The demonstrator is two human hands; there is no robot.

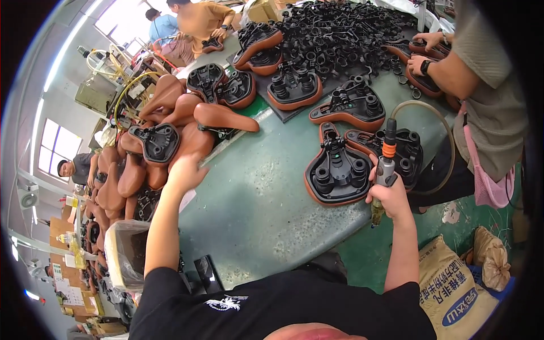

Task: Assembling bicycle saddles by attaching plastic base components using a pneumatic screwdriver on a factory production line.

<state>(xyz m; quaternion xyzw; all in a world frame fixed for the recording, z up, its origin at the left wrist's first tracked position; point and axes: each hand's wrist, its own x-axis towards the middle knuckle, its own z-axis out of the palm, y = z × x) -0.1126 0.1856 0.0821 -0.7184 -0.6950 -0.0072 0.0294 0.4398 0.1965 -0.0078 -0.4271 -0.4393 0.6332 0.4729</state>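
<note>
My right hand (390, 195) is closed around an air screwdriver (386, 167), a grey tool with an orange ring and a black end pointing up and away. Right beside it a brown bicycle saddle (339, 170) lies upside down, its black underside showing. Another upturned saddle (405, 150) is partly hidden behind the tool, and a third saddle (354, 105) lies farther back. My left hand (190, 173) reaches to the left, thumb apart, at the edge of a pile of brown saddles (192, 141). It appears to hold nothing; whether its fingertips touch a saddle I cannot tell.
A heap of black metal parts (334, 34) covers the table's far end. More upturned saddles (293, 88) stand before it. At the right a co-worker's hand (418, 63) rests on a saddle. A hose (450, 133) loops at the right; printed sacks (453, 283) lie on the floor.
</note>
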